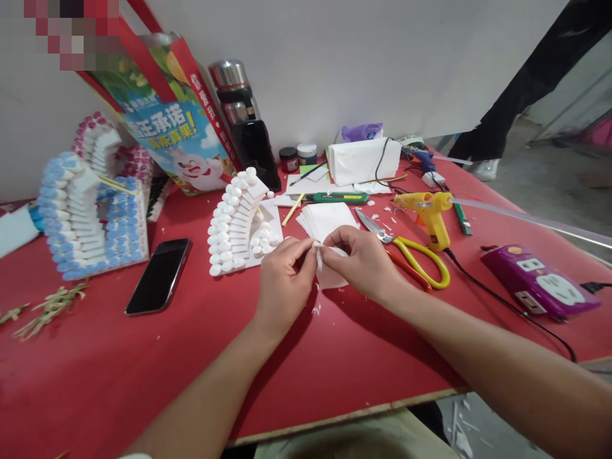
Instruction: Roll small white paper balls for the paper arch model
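Between my two hands is a thin white piece of tissue paper [331,278], held near the table's middle. My left hand [285,280] pinches its upper left edge between thumb and finger. My right hand [366,262] also has fingers closed on it, close beside the left fingertips. Just behind my hands lies a fanned stack of white paper squares [327,215]. To the left stands a small white curved staircase model [239,223], edged with rows of white rounded pieces. Scissors [421,260] with yellow and red handles lie right of my right hand.
A yellow glue gun [433,213] and a purple power strip [538,280] with cables are at right. A phone [159,276] and a blue-and-white model [90,220] lie left. Behind are a shopping bag [176,127], a flask [232,83] and a green cutter [337,198].
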`<state>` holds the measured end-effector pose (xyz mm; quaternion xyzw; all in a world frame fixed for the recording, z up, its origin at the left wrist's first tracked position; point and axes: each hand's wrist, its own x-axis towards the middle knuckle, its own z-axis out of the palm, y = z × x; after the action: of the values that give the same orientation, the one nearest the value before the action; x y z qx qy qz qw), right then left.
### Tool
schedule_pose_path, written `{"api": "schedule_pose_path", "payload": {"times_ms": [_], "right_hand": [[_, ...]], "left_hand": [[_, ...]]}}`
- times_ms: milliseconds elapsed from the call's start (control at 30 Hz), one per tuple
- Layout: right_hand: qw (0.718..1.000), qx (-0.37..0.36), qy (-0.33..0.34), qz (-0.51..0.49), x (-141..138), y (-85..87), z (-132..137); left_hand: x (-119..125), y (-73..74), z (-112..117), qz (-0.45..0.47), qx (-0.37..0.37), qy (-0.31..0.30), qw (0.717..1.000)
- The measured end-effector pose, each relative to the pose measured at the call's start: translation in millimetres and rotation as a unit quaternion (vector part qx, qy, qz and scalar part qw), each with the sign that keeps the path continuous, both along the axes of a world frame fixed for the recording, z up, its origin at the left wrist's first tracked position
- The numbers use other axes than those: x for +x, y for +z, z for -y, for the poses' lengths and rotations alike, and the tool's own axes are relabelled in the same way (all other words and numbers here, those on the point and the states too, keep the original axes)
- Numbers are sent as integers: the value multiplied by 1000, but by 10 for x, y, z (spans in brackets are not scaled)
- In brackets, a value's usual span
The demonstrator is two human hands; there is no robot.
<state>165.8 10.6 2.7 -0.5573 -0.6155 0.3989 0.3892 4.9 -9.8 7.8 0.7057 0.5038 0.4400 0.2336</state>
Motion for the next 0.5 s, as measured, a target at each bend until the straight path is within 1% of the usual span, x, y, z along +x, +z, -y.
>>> {"api": "schedule_pose_path", "payload": {"times_ms": [100,167,233,333,400,467,500], "right_hand": [[999,-12,-3,-42,-21,10,24],[994,-33,-5,-100,-35,44,34],[985,-57,-6,-162,-47,84,43],[972,-83,-9,-218,-55,131,52],[968,-91,-14,-232,-50,153,52],[968,-91,-9,-235,-32,172,46],[968,-90,0,-234,-19,182,40]], "left_hand": [[7,-20,5,-72,82,11,994],[2,-39,1,-115,138,18,984],[-7,-65,-7,-154,175,22,972],[-14,-110,-12,-193,203,23,960],[-13,-130,-2,-196,211,20,957],[-11,-127,14,-167,199,8,966],[-12,-115,20,-139,180,-2,974]]}}
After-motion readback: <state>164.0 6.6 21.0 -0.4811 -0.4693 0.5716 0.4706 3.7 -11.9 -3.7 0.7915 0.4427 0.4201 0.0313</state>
